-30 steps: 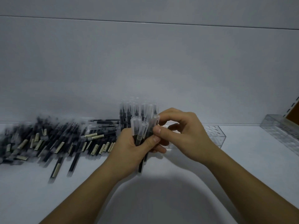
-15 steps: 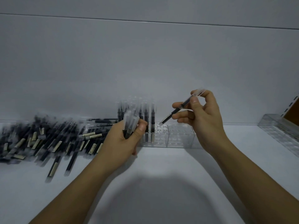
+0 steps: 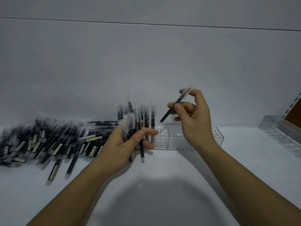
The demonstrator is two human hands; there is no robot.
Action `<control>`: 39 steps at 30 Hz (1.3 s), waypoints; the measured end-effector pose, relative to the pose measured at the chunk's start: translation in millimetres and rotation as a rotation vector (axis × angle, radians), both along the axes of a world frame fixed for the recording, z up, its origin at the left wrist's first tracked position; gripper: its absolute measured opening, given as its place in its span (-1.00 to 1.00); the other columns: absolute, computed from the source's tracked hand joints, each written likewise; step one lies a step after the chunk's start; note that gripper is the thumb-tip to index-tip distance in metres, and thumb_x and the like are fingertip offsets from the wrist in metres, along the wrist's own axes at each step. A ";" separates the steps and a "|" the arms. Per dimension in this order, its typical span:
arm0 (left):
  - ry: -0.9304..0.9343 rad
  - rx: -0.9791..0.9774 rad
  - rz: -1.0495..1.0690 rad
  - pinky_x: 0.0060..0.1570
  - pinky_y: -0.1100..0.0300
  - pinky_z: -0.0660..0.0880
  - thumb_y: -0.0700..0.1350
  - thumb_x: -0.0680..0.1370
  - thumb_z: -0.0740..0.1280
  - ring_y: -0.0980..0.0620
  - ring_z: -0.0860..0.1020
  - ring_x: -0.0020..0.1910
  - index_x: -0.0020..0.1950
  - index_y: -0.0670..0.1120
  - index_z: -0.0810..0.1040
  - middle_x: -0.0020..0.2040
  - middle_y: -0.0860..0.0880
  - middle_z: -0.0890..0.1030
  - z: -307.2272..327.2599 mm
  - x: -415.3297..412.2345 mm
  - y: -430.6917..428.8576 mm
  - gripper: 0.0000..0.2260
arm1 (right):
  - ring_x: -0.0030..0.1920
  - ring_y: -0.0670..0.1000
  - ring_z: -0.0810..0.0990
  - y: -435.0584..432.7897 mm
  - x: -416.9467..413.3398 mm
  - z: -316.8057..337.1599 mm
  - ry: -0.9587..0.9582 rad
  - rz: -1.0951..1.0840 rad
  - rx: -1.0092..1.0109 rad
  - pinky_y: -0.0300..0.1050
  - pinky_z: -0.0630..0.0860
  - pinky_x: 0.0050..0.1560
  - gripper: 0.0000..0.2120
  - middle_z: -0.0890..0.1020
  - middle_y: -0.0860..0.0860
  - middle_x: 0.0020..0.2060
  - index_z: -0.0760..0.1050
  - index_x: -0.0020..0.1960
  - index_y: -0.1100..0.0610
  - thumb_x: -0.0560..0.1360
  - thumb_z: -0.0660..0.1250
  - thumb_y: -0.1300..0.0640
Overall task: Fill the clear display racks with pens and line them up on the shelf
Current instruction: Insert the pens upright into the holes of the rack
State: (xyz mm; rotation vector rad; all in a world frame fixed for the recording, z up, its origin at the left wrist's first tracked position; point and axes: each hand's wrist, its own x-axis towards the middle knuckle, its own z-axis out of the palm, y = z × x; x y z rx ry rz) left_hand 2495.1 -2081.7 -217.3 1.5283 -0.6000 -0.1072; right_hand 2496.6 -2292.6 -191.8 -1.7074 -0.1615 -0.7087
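Observation:
My left hand grips a bundle of pens, black with clear caps, held roughly upright in front of the clear display rack. Several pens stand in the rack's left holes; the rest of its holes show bare. My right hand pinches a single pen tilted, its lower tip just above the rack's holes near the standing pens.
A large heap of loose pens lies on the white shelf to the left. A second clear rack sits at the far right, against a brown panel. The white back wall rises right behind the racks.
My right hand pulled one pen out of the bundle, lifted it to the right, then tipped it down toward the rack. The bundle in my left hand has loosened and shifted slightly right.

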 end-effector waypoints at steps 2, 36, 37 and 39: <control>0.002 -0.001 0.019 -0.18 0.09 0.65 -0.20 0.63 0.22 -0.18 0.71 -0.12 0.36 -0.26 0.40 0.05 -0.13 0.71 0.5 -0.2 0.4 -0.69 | -0.02 -0.05 0.72 2.2 4.2 -1.0 -0.011 -0.005 -0.088 0.06 0.65 0.00 -0.67 0.75 -0.04 -0.12 0.41 0.27 -0.11 0.65 0.30 0.27; -0.113 0.042 0.149 -0.27 -0.20 0.56 -0.15 0.62 0.24 -0.06 0.58 -0.36 0.04 -0.20 0.46 -0.12 -0.17 0.66 2.3 -7.5 -11.1 -0.89 | -0.26 -0.05 0.62 6.7 -19.6 3.4 0.109 0.114 -0.046 -0.01 0.59 -0.11 -0.75 0.65 0.01 -0.31 0.56 0.12 0.01 0.50 0.50 0.00; -0.121 0.049 0.137 -0.27 -0.19 0.57 -0.13 0.60 0.26 -0.07 0.59 -0.36 0.03 -0.18 0.47 -0.13 -0.16 0.67 2.4 -8.0 -11.5 -0.88 | -0.28 -0.03 0.62 9.1 -20.7 3.8 0.152 0.156 -0.021 0.04 0.61 -0.10 -0.73 0.67 0.04 -0.32 0.59 0.08 0.02 0.44 0.54 -0.02; -0.138 0.061 0.124 -0.30 -0.13 0.58 -0.12 0.57 0.28 -0.08 0.60 -0.36 0.02 -0.16 0.50 -0.14 -0.13 0.67 2.0 -8.9 -12.5 -0.88 | -0.28 0.01 0.63 13.0 -21.0 2.4 0.202 0.209 0.002 0.05 0.63 -0.09 -0.74 0.69 0.09 -0.31 0.65 0.00 0.08 0.38 0.59 0.02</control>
